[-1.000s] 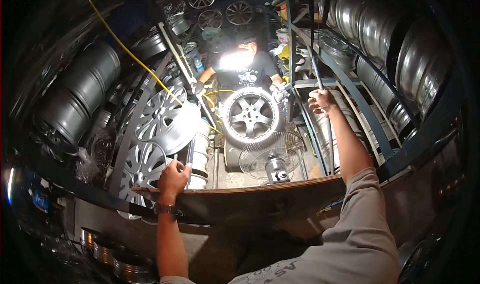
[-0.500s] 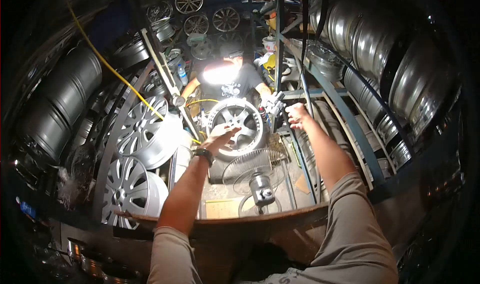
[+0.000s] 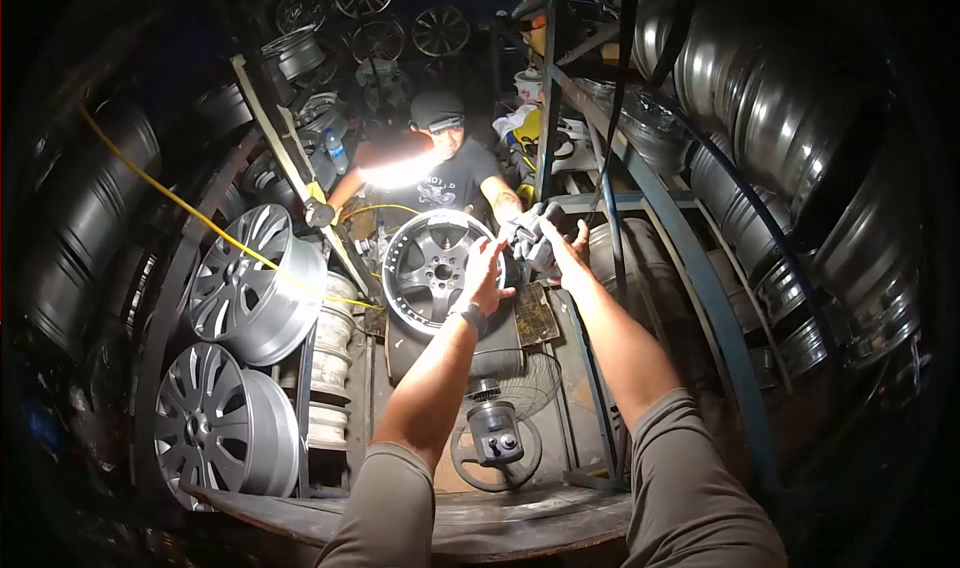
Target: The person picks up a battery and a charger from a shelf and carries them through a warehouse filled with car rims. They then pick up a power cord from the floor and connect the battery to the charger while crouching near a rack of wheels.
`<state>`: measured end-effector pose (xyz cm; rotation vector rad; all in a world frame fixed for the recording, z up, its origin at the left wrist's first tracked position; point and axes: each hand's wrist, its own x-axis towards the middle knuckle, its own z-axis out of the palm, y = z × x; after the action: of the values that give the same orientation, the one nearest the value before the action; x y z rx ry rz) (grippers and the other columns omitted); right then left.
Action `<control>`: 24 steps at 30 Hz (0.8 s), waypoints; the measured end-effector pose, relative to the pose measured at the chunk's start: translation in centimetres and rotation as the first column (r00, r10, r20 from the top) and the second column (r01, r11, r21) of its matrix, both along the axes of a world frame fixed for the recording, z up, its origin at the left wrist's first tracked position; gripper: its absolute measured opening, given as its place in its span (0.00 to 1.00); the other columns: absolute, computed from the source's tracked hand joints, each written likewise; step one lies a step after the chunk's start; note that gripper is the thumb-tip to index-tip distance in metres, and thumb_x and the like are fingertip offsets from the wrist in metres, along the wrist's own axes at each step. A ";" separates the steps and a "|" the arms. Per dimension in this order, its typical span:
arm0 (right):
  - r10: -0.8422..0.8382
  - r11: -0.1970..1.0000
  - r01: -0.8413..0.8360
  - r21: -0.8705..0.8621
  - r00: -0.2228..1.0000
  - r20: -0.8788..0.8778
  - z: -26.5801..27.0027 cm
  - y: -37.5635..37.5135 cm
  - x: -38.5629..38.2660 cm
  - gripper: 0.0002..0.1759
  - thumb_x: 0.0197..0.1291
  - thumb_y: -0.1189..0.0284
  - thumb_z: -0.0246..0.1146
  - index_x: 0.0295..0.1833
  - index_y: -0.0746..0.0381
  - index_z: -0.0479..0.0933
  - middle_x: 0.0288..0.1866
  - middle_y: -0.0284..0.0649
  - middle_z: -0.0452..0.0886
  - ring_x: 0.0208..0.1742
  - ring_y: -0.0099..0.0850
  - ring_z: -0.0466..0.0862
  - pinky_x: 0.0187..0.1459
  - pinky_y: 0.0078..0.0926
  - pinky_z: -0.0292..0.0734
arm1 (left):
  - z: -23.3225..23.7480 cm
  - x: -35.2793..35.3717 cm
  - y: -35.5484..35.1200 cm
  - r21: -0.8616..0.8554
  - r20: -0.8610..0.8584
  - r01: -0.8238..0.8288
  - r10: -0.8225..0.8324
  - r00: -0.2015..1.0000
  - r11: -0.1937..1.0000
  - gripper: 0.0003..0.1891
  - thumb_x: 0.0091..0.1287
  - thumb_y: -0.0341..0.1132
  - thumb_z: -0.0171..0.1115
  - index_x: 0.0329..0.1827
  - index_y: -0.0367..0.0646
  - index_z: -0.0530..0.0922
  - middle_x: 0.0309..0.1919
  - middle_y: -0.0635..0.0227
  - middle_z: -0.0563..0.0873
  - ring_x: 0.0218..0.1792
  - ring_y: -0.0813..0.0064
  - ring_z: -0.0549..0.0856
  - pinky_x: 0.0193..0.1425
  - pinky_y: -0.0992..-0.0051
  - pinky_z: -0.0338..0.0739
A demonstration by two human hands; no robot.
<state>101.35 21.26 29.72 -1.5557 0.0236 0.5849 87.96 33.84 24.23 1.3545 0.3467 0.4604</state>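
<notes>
My left hand (image 3: 484,278) is open, its fingers pointing up and its thumb out to the side, over the right edge of a silver five-spoke wheel rim (image 3: 420,313). That rim stands tilted toward me, with small studs around its lip. My right hand (image 3: 570,255) is raised with the fingers apart, right beside the grey-gloved hand (image 3: 530,233) of a person across from me. In this view it overlaps the glove's edge, and part of its palm side is hidden. A dark watch (image 3: 470,315) is on my left wrist.
The other person (image 3: 450,173) is behind the rim, near a bright lamp (image 3: 400,171). A fan (image 3: 495,433) stands below my arms. Multi-spoke rims (image 3: 200,423) lean at left; large rims (image 3: 790,108) fill the right rack. A yellow cable (image 3: 180,203) crosses the left.
My left hand has moved right, from in front of the rim to its right edge. My right hand has come in toward the other person's gloved hand. The view has shifted, and the person's head is raised.
</notes>
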 end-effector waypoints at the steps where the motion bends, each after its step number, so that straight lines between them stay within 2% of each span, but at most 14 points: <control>1: 0.011 1.000 -0.011 -0.016 1.000 0.015 0.2 0.0 -0.1 0.67 0.43 0.41 0.77 0.81 0.33 0.39 0.77 0.50 0.61 0.68 0.54 0.72 0.53 0.68 0.71 | -0.2 0.8 0.2 0.197 -0.049 -0.023 0.033 0.998 0.980 0.50 0.60 0.60 0.69 0.81 0.58 0.50 0.81 0.61 0.52 0.78 0.48 0.54 0.63 0.26 0.60; 2: -0.016 1.000 0.016 0.002 1.000 -0.020 0.3 0.5 -0.3 0.67 0.42 0.40 0.78 0.82 0.35 0.41 0.75 0.54 0.63 0.65 0.55 0.75 0.49 0.65 0.74 | -0.6 1.8 -0.1 0.192 -0.050 -0.019 0.029 0.998 0.981 0.50 0.60 0.60 0.69 0.81 0.58 0.50 0.81 0.61 0.52 0.78 0.48 0.54 0.63 0.26 0.60; 4: 0.025 0.999 -0.022 0.032 0.995 -0.099 1.6 0.6 -0.9 0.66 0.43 0.43 0.79 0.81 0.37 0.44 0.74 0.54 0.65 0.63 0.55 0.76 0.45 0.64 0.76 | 3.8 3.0 -2.3 -0.484 -0.174 -0.285 0.228 0.958 0.827 0.50 0.59 0.61 0.69 0.80 0.57 0.53 0.80 0.61 0.54 0.78 0.48 0.55 0.62 0.27 0.61; 5: -0.002 0.981 0.038 0.191 0.982 -0.186 2.5 0.7 -2.0 0.64 0.44 0.46 0.79 0.81 0.43 0.47 0.74 0.54 0.65 0.63 0.53 0.77 0.48 0.63 0.79 | 3.6 3.6 -2.3 -0.539 -0.182 -0.269 0.202 0.962 0.798 0.49 0.56 0.67 0.69 0.78 0.58 0.59 0.82 0.64 0.46 0.79 0.45 0.51 0.63 0.24 0.60; 6: -0.004 0.982 0.039 0.184 0.982 -0.187 1.9 0.8 -2.0 0.64 0.44 0.46 0.79 0.81 0.43 0.47 0.74 0.54 0.65 0.63 0.53 0.77 0.48 0.63 0.79 | 3.3 4.1 -2.6 -0.585 -0.192 -0.256 0.176 0.966 0.770 0.48 0.57 0.68 0.67 0.78 0.59 0.59 0.81 0.64 0.52 0.78 0.44 0.54 0.63 0.25 0.60; 8: -0.027 0.968 0.058 0.244 0.992 -0.127 0.8 1.2 -1.6 0.61 0.44 0.49 0.80 0.80 0.51 0.53 0.73 0.54 0.67 0.64 0.51 0.77 0.51 0.61 0.81 | 3.1 5.0 -3.2 -0.583 -0.238 -0.291 0.183 0.954 0.759 0.46 0.58 0.69 0.66 0.77 0.61 0.62 0.81 0.65 0.55 0.77 0.44 0.57 0.63 0.26 0.61; 10: -0.090 0.994 0.095 0.063 0.993 -0.074 -1.8 2.2 0.0 0.51 0.47 0.52 0.79 0.74 0.58 0.64 0.67 0.54 0.74 0.59 0.49 0.81 0.52 0.54 0.82 | 3.1 5.7 -4.0 -0.582 -0.302 -0.388 0.253 0.919 0.715 0.42 0.58 0.69 0.66 0.72 0.60 0.68 0.76 0.63 0.64 0.72 0.47 0.67 0.59 0.29 0.67; 11: -0.085 0.994 0.088 0.069 0.995 -0.051 -1.4 1.9 -0.6 0.47 0.47 0.54 0.79 0.71 0.58 0.67 0.63 0.53 0.76 0.56 0.47 0.82 0.51 0.52 0.82 | 0.5 6.8 -3.2 -0.641 -0.117 -0.261 0.244 0.963 0.722 0.38 0.59 0.68 0.67 0.67 0.59 0.72 0.70 0.64 0.72 0.66 0.49 0.75 0.53 0.29 0.72; 12: -0.079 0.994 0.081 0.076 0.996 -0.029 -0.2 1.4 -1.7 0.43 0.47 0.55 0.78 0.67 0.59 0.71 0.60 0.52 0.78 0.54 0.45 0.83 0.50 0.50 0.82 | 1.1 6.7 -3.4 -0.582 -0.265 -0.384 0.280 0.923 0.716 0.34 0.62 0.64 0.67 0.65 0.55 0.73 0.62 0.65 0.79 0.58 0.54 0.82 0.50 0.37 0.78; 13: 0.007 0.992 -0.004 0.127 1.000 -0.023 -1.4 2.0 -1.1 0.58 0.43 0.52 0.80 0.77 0.58 0.59 0.71 0.56 0.69 0.66 0.48 0.76 0.59 0.52 0.78 | 0.7 6.9 -3.5 -0.597 -0.152 -0.351 0.328 0.932 0.721 0.32 0.64 0.62 0.66 0.64 0.52 0.74 0.60 0.64 0.81 0.56 0.57 0.83 0.51 0.42 0.80; 15: 0.043 0.988 -0.049 0.146 0.998 0.040 -2.1 1.1 -1.3 0.50 0.43 0.51 0.79 0.69 0.64 0.72 0.66 0.54 0.76 0.62 0.43 0.80 0.58 0.43 0.80 | -1.9 8.0 -2.9 -0.626 -0.037 -0.324 0.388 0.921 0.709 0.27 0.69 0.54 0.64 0.62 0.44 0.75 0.54 0.60 0.83 0.50 0.63 0.86 0.52 0.57 0.83; 18: -0.182 0.980 0.195 -0.039 0.957 0.227 -6.2 2.3 -1.2 0.54 0.41 0.45 0.79 0.70 0.66 0.71 0.61 0.51 0.81 0.58 0.42 0.83 0.56 0.38 0.80 | 0.2 6.3 -4.9 -0.657 -0.010 -0.375 0.490 0.871 0.654 0.22 0.69 0.43 0.64 0.59 0.39 0.75 0.52 0.57 0.84 0.50 0.62 0.85 0.53 0.62 0.81; 21: -0.307 0.952 0.295 0.085 0.923 0.232 -3.7 1.4 -4.2 0.34 0.46 0.49 0.77 0.53 0.62 0.82 0.48 0.42 0.86 0.48 0.35 0.84 0.51 0.35 0.79 | 2.6 4.3 -6.8 -0.581 -0.014 -0.496 0.602 0.798 0.645 0.27 0.68 0.45 0.67 0.63 0.40 0.69 0.54 0.58 0.81 0.54 0.64 0.82 0.58 0.64 0.79; 24: -0.237 0.971 0.224 0.079 0.914 0.330 -2.0 0.6 -5.6 0.36 0.46 0.48 0.77 0.55 0.62 0.82 0.50 0.44 0.86 0.49 0.36 0.84 0.51 0.34 0.78 | 3.2 3.1 -8.1 -0.505 -0.086 -0.618 0.678 0.730 0.602 0.31 0.67 0.47 0.69 0.65 0.40 0.66 0.57 0.60 0.77 0.57 0.67 0.78 0.62 0.68 0.75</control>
<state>95.75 21.91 27.70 -1.5698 -0.0639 0.1259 91.05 25.70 27.47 0.6326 0.8231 0.9832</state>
